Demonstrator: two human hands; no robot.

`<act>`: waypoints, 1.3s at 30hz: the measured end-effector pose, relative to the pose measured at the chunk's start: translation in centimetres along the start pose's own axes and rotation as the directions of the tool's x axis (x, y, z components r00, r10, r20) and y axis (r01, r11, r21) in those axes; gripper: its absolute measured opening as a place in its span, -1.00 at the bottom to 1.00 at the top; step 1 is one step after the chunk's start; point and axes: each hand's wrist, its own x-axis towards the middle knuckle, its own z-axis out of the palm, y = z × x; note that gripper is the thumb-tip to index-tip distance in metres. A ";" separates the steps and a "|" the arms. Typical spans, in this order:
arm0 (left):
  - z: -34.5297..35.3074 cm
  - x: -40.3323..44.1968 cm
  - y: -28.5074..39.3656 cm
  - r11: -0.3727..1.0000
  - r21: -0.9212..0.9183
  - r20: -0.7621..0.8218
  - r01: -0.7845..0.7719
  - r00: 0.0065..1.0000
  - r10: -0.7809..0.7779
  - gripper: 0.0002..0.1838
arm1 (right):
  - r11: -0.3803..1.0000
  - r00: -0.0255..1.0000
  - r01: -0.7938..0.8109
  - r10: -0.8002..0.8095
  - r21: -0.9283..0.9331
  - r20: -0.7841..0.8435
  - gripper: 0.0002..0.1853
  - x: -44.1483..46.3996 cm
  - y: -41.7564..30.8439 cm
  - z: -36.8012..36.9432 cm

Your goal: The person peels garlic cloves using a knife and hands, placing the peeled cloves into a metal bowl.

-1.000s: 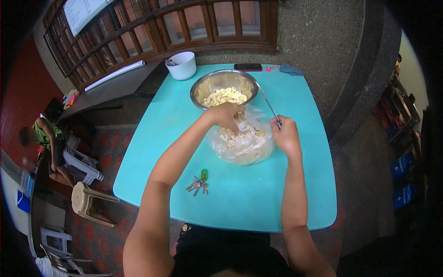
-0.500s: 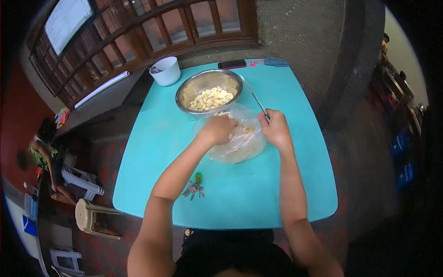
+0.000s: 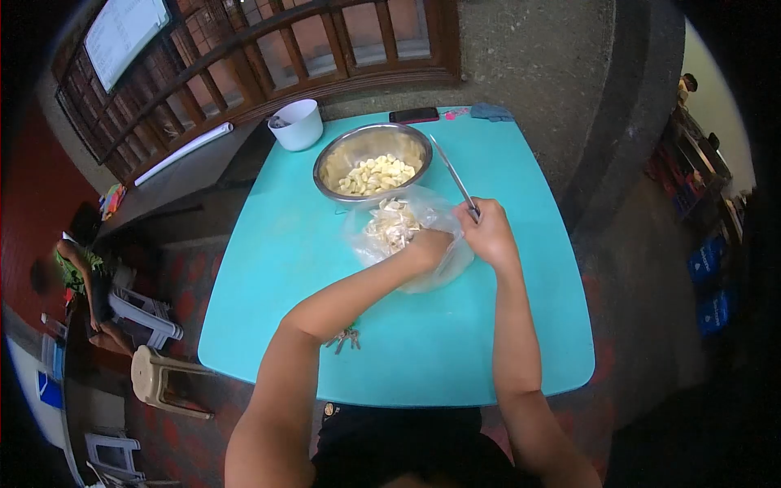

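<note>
My left hand (image 3: 431, 248) reaches into a clear plastic bag (image 3: 443, 279), its fingers hidden among pale papery bits that look like garlic skins (image 3: 394, 224). In my right hand (image 3: 490, 233), at the bag's right edge, is a knife (image 3: 452, 173) with its blade pointing up and away to the left. Just beyond the bag stands a steel bowl (image 3: 333, 154) holding many pale, peeled pieces that look like garlic cloves (image 3: 377, 174).
The turquoise table (image 3: 268, 244) also carries a white bowl (image 3: 298, 128), a phone (image 3: 414, 115), a folded blue cloth (image 3: 491, 112) and a bunch of keys (image 3: 346, 337) under my left arm. A seated person (image 3: 81, 272) and a beige stool (image 3: 150, 378) are at the left.
My left hand has moved right and deeper into the bag, uncovering the pale skins on its left side. The left forearm now covers part of the keys. The knife stays in my right hand.
</note>
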 end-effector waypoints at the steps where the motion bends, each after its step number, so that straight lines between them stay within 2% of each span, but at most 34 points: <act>1: 1.0 0.2 -0.5 0.992 0.112 -0.004 -0.050 0.999 0.051 -0.77 | 1.000 1.000 -0.002 0.002 0.004 0.008 -0.81 -0.1 -0.1 0.0; 2: 2.0 0.3 -1.2 0.970 0.222 -0.001 -0.099 0.995 0.101 -0.77 | 1.000 1.000 -0.005 0.005 0.009 0.016 -0.81 -0.2 -0.2 0.0; 4: 0.7 0.4 -0.9 0.954 0.259 0.205 -0.149 0.974 0.096 -0.76 | 0.999 0.999 0.038 -0.038 0.015 0.003 -0.81 -0.2 0.2 0.5; 6: 0.8 0.5 -1.1 0.971 0.206 0.236 -0.121 0.969 0.070 -0.75 | 0.998 0.998 0.067 -0.067 0.002 -0.006 -0.80 -0.1 0.3 0.6; 8: 2.7 0.4 -2.1 0.998 0.061 0.109 -0.030 0.994 0.023 -0.74 | 0.997 0.997 0.074 -0.074 -0.025 -0.021 -0.80 -0.2 -0.1 0.6; 11: 2.6 0.3 -2.2 0.992 -0.097 0.273 0.079 0.961 -0.050 -0.71 | 0.993 0.991 0.120 -0.120 -0.006 -0.053 -0.81 0.0 0.9 0.8; 14: -2.3 -0.6 0.4 0.996 -0.045 0.410 0.082 0.910 -0.056 -0.69 | 0.992 0.991 0.124 -0.124 0.008 -0.054 -0.82 0.3 1.7 0.7; 17: -2.7 0.0 -1.0 0.994 -0.112 0.381 -0.018 0.923 0.059 -0.69 | 0.996 0.996 0.083 -0.084 -0.030 -0.034 -0.82 0.0 0.5 0.1; 20: -8.2 -1.9 1.8 1.000 -0.017 0.320 0.001 0.948 0.004 -0.65 | 0.993 0.992 0.114 -0.116 -0.032 -0.053 -0.83 0.0 0.7 0.1; 23: -8.9 -2.0 0.4 0.975 -0.206 0.117 -0.087 0.987 0.113 -0.65 | 0.997 0.999 0.034 -0.035 -0.071 -0.010 -0.82 -0.2 -0.2 -0.3; 26: -12.2 -2.1 1.5 0.973 -0.149 0.345 0.175 0.931 -0.115 -0.65 | 0.998 1.000 0.022 -0.023 -0.061 -0.011 -0.82 0.0 0.1 -0.4; 29: -12.3 -2.7 0.7 0.936 -0.241 0.311 0.256 0.934 -0.175 -0.67 | 0.998 0.998 0.037 -0.039 -0.047 -0.056 -0.83 0.1 1.1 -0.2; 32: -12.0 -3.8 -0.1 0.863 -0.467 0.194 0.193 0.974 -0.113 -0.69 | 0.993 0.997 0.037 -0.045 -0.113 -0.066 -0.84 0.4 1.5 -0.4; 35: -10.8 -4.3 -1.1 0.859 -0.476 0.095 0.186 0.983 -0.160 -0.72 | 0.998 0.999 -0.011 0.008 -0.068 -0.041 -0.84 0.5 1.6 -0.5; 38: -11.1 -4.7 -0.7 0.739 -0.631 0.164 0.238 0.971 -0.172 -0.74 | 0.999 0.999 -0.010 0.008 -0.054 -0.034 -0.83 0.6 1.8 -0.5; 39: -10.9 -4.8 -0.6 0.705 -0.670 0.135 0.232 0.972 -0.192 -0.75 | 0.999 0.999 -0.004 0.003 -0.046 -0.034 -0.83 0.5 1.8 -0.5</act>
